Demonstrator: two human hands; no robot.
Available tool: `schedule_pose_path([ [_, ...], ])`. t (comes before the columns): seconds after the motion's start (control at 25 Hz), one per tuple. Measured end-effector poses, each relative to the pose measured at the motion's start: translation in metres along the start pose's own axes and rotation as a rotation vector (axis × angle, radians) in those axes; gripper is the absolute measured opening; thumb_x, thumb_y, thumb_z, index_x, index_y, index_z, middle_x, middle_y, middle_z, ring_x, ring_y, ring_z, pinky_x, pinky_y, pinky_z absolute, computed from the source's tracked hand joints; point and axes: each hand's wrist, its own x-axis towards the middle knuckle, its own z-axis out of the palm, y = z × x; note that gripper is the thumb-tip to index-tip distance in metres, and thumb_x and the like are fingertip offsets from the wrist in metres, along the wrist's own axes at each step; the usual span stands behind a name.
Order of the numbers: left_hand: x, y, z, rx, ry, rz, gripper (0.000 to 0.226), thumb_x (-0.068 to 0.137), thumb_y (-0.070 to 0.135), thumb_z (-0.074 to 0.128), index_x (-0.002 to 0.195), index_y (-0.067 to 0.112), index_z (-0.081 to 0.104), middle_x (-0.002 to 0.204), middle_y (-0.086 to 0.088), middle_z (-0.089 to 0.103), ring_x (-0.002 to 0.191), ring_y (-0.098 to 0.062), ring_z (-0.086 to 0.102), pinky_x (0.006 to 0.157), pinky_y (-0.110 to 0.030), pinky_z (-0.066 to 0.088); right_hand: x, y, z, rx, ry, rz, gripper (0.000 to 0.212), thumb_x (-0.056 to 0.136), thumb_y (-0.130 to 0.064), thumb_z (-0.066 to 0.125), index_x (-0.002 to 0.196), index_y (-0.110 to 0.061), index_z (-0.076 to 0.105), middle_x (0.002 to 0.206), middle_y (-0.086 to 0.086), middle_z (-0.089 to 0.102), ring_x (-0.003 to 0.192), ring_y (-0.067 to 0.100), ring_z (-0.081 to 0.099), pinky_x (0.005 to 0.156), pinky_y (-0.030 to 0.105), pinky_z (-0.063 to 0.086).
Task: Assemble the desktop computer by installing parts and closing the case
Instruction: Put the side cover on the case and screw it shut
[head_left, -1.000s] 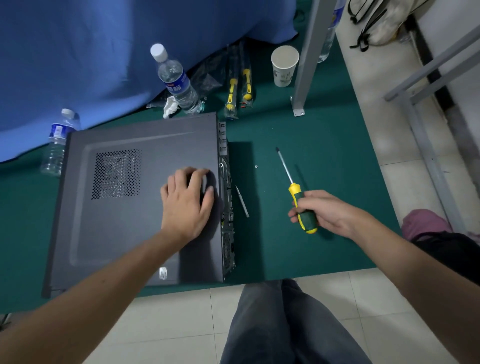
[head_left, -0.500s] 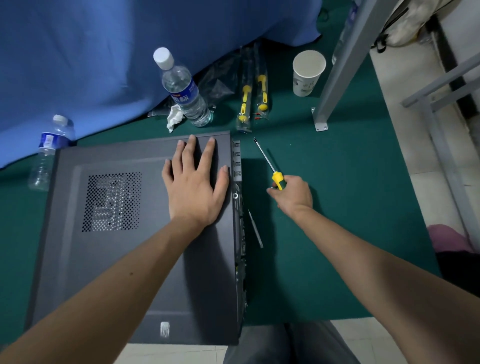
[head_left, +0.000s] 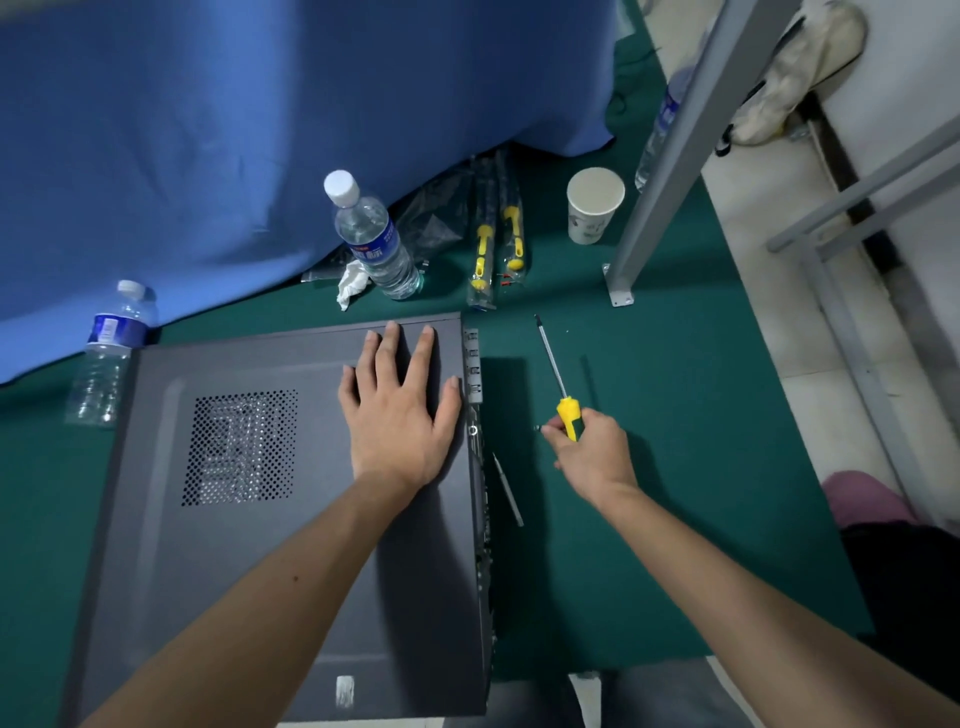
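The computer case (head_left: 280, 519) lies on its side on the green mat (head_left: 649, 519), which looks to us like floor covering, not a tabletop. Its dark side panel (head_left: 249, 597), with the perforated vent (head_left: 241, 447), faces up and covers the whole opening, so we judge the inside work finished and the closing under way. Along the right-hand edge the rear face with its slot brackets (head_left: 471, 371) shows beside the panel.

Our left hand (head_left: 397, 415) lies flat on the panel near its far right corner, fingers straight and spread, pressing it down and gripping nothing. Our right hand (head_left: 589, 454) is just off the case's rear edge, curled round the yellow-and-green handle of the screwdriver (head_left: 558, 379), whose shaft points away from us over the mat. At the fingertips (head_left: 550, 431) of that hand sits a small dark speck, likely a screw, though it is too small for us to be sure.

What remains, as we read it, is fastening the panel at the rear edge; we cannot see whether any screw is already in.

A thin metal strip (head_left: 508, 491) lies on the mat just beside the case. Further out stand two water bottles (head_left: 376, 239) (head_left: 106, 353), a paper cup (head_left: 594, 205), packaged screwdrivers (head_left: 496, 239), a crumpled tissue (head_left: 352, 283), a blue cloth (head_left: 260, 130) and a grey metal leg (head_left: 670, 156).
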Motion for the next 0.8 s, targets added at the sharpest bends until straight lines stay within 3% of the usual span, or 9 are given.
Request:
schedule_pose_path([
  [0.2, -0.001, -0.001, 0.000, -0.010, 0.005, -0.002, 0.062, 0.097, 0.058, 0.023, 0.153, 0.033, 0.028, 0.162, -0.007, 0.020, 0.151, -0.025, 0.007, 0.120, -0.052, 0.010, -0.002, 0.007, -0.006, 0.001, 0.011, 0.043, 0.006, 0.087, -0.021, 0.070, 0.083, -0.020, 0.065, 0.084, 0.000, 0.069, 0.059, 0.023, 0.069, 0.067, 0.039, 0.059],
  [0.36, -0.002, 0.000, 0.001, -0.013, 0.017, -0.007, 0.061, 0.097, 0.057, 0.025, 0.153, 0.033, 0.029, 0.161, -0.007, 0.021, 0.151, -0.024, 0.008, 0.120, -0.051, 0.010, 0.008, 0.011, 0.004, -0.140, -0.068, 0.053, 0.023, 0.085, -0.026, 0.074, 0.090, -0.005, 0.065, 0.084, 0.015, 0.070, 0.074, 0.034, 0.070, 0.069, 0.044, 0.059],
  [0.52, -0.001, 0.000, 0.001, -0.016, 0.019, -0.006, 0.060, 0.097, 0.056, 0.029, 0.152, 0.034, 0.030, 0.161, -0.006, 0.023, 0.150, -0.025, 0.010, 0.119, -0.051, 0.011, 0.019, 0.011, 0.016, -0.288, -0.052, -0.009, 0.033, 0.087, -0.027, 0.072, 0.067, -0.012, 0.050, 0.063, 0.005, 0.057, 0.059, 0.026, 0.058, 0.058, 0.031, 0.049],
  [0.64, 0.000, -0.002, 0.002, -0.029, 0.036, -0.013, 0.060, 0.095, 0.055, 0.032, 0.151, 0.034, 0.033, 0.159, -0.006, 0.026, 0.149, -0.025, 0.012, 0.118, -0.050, 0.013, 0.020, 0.014, 0.018, -0.372, -0.066, -0.046, 0.037, 0.090, -0.026, 0.065, 0.062, -0.017, 0.042, 0.058, 0.000, 0.049, 0.055, 0.024, 0.048, 0.054, 0.029, 0.038],
  [0.72, 0.000, -0.001, 0.002, -0.031, 0.044, -0.004, 0.060, 0.095, 0.055, 0.033, 0.150, 0.034, 0.035, 0.158, -0.006, 0.027, 0.149, -0.025, 0.014, 0.117, -0.051, 0.015, 0.018, 0.014, 0.013, -0.276, -0.094, -0.037, 0.027, 0.088, -0.022, 0.063, 0.067, -0.011, 0.051, 0.062, 0.006, 0.058, 0.056, 0.026, 0.061, 0.050, 0.029, 0.045],
  [0.8, 0.002, -0.001, 0.002, -0.028, 0.042, -0.004, 0.060, 0.094, 0.056, 0.033, 0.150, 0.034, 0.035, 0.158, -0.006, 0.028, 0.148, -0.026, 0.015, 0.117, -0.050, 0.016, 0.012, 0.010, 0.005, -0.058, -0.091, 0.011, 0.013, 0.084, -0.017, 0.063, 0.074, -0.010, 0.060, 0.066, 0.005, 0.063, 0.055, 0.020, 0.068, 0.044, 0.021, 0.045],
])
